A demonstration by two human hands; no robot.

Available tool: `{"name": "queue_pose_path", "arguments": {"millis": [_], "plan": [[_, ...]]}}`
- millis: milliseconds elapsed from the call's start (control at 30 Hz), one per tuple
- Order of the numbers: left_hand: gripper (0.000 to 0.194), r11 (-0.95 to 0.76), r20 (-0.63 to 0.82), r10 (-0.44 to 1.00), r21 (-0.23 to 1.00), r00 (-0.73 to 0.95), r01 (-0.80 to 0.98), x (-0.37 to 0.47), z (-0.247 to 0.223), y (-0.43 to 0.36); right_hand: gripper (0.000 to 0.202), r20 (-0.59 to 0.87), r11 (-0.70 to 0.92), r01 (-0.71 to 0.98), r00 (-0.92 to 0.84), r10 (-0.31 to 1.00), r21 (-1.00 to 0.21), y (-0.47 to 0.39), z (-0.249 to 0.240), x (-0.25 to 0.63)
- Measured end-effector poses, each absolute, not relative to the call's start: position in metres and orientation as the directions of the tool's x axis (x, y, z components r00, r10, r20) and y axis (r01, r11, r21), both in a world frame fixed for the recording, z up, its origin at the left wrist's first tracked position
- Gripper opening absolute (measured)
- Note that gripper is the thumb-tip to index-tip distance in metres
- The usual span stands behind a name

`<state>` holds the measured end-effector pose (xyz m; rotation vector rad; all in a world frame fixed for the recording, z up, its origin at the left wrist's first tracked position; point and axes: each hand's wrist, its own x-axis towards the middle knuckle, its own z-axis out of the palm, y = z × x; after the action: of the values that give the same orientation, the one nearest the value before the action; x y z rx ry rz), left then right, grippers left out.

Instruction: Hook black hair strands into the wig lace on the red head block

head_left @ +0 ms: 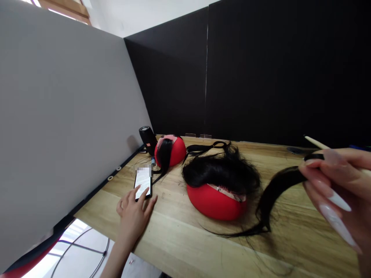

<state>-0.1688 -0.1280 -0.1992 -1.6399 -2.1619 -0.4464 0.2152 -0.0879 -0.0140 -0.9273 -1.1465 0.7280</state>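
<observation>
My left hand lies with its fingers spread over the lower part of a phone, whose lit screen shows text. At the right edge, my right hand pinches a long lock of black hair; its loose end trails down onto the table. A thin stick-like tool with a pale handle also sits in that hand, pointing up and left. Left of the lock stands a red dome-shaped block, with a black hairpiece and a strip of light lace over it.
A smaller red dome with black hair stands farther back, beside a black cylindrical speaker. A tied hair bundle lies behind the hairpiece. Grey and black panels border the wooden table. Cables hang below left.
</observation>
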Motion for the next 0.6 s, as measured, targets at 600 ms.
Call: {"name": "queue_pose_path", "arguments": {"millis": [600], "plan": [[0.032, 0.262, 0.503, 0.833, 0.006, -0.230, 0.965, -0.167, -0.199, -0.130, 0.024, 0.390, 0.406, -0.104, 0.147, 0.909, -0.908, -0.079, -0.012, 0.205]]}}
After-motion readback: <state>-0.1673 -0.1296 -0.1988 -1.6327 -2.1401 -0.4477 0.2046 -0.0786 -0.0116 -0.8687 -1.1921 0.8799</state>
